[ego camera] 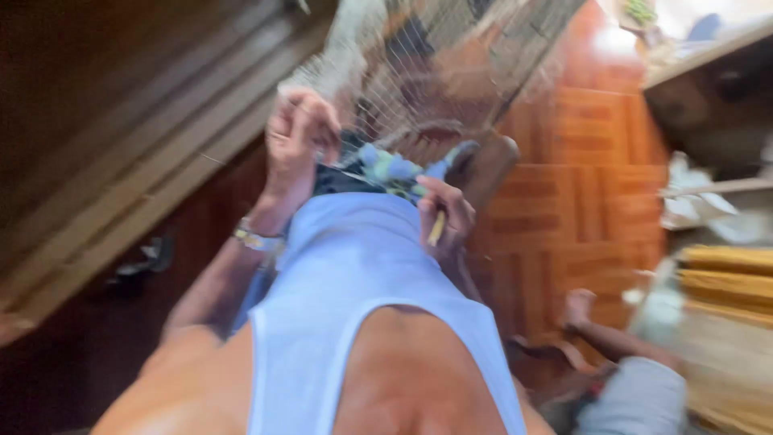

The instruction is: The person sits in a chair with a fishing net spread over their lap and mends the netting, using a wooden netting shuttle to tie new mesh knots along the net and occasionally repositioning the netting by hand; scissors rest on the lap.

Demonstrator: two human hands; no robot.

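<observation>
Seen from above our own chest, in a badly blurred frame, we work at a fishing net (pixel 427 72) that hangs in front of us and spreads up and away toward the top of the picture. Our left hand (pixel 299 133), a watch at its wrist, is closed in a pinch on the net's lower edge, where the mesh gathers into a dark, bunched strip. Our right hand (pixel 447 216) sits lower and closer to our body, fingers curled around a slim yellowish netting needle (pixel 436 229) whose long axis runs nearly upright, tilted slightly toward the net. Between the two hands lies a bundle of blue and green material (pixel 394 169), touching or just beside the right knuckles; the blur keeps us from saying which. The net's edge thus lies up and to the left of the needle hand, with the left hand the nearer of the two to the mesh. Low at right, another person's hand (pixel 578 308) rests on the reddish parquet floor (pixel 580 201), well apart from ours.
</observation>
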